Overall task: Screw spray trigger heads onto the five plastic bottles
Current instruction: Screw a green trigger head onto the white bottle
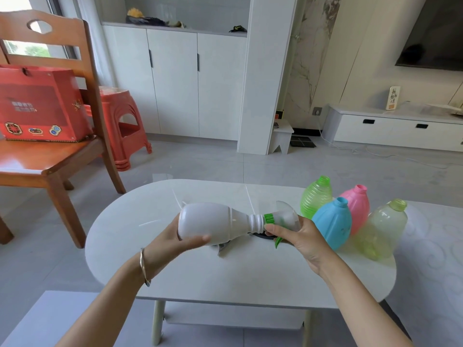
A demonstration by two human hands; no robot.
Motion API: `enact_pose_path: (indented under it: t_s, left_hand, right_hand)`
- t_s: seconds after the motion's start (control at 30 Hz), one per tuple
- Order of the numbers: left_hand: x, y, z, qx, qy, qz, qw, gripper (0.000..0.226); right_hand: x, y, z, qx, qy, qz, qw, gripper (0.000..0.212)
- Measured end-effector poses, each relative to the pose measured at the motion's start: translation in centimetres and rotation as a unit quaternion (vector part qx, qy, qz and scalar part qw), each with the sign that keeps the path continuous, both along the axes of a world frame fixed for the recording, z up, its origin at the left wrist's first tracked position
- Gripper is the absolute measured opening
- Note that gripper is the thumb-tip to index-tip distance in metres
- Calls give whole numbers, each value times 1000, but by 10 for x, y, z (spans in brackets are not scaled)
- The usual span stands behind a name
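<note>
My left hand (172, 237) grips the base of a white bottle (213, 222), held sideways above the white table (175, 271). A clear spray trigger head (284, 217) with a green collar and green lever sits at the bottle's neck, with my right hand (300, 236) closed around it. Four uncapped bottles stand at the table's right: ribbed green (316, 196), pink (357, 205), blue (332, 222) and pale yellow-green (382, 229). Under the white bottle lie other trigger heads (223, 248), mostly hidden.
A wooden chair (65, 161) with a red box (37, 103) stands at the left, with a red plastic stool (122, 126) behind it. White cabinets (175, 81) line the far wall. A low TV cabinet (395, 128) is at the right.
</note>
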State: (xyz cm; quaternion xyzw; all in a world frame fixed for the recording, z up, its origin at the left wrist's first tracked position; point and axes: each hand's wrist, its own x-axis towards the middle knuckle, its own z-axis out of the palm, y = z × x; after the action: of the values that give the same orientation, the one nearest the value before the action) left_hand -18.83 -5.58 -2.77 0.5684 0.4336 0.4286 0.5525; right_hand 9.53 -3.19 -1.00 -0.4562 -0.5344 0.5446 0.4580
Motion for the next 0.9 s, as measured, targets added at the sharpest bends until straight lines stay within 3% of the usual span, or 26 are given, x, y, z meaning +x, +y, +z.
enact_pose_path:
  t_s: [0.13, 0.2, 0.33, 0.4, 0.5, 0.6, 0.67, 0.8, 0.9]
  left_hand:
    - [0, -3, 6, -133, -42, -11, 990, 65]
    - [-1, -1, 1, -113, 1, 10, 994, 61]
    - [-3, 0, -1, -59, -56, 2, 997, 66]
    - [-3, 1, 2, -109, -96, -7, 989, 63]
    - [0, 0, 0, -127, -44, -1, 991, 52]
    - [1, 2, -3, -42, -45, 38, 997, 73]
    - [-1, 4, -4, -15, -71, 6, 997, 82]
    - [2, 1, 3, -136, -53, 8, 989, 73]
    - [0, 3, -1, -116, -20, 32, 993, 69]
  right_hand:
    - [-5, 0, -5, -23, 21, -15, 999, 43]
    - [-5, 0, -5, -34, 34, -15, 999, 45]
    - [-4, 2, -4, -46, 41, -9, 998, 48]
    - [-6, 1, -4, -51, 40, -6, 998, 47]
    - [-8, 0, -5, -56, 30, -12, 998, 44]
    - [-5, 2, -3, -64, 48, -23, 997, 37]
    - [-4, 2, -3, -69, 62, -18, 996, 36]
    - [-6, 1, -3, -66, 43, -15, 997, 44]
    - [-3, 1, -3, -70, 33, -32, 997, 44]
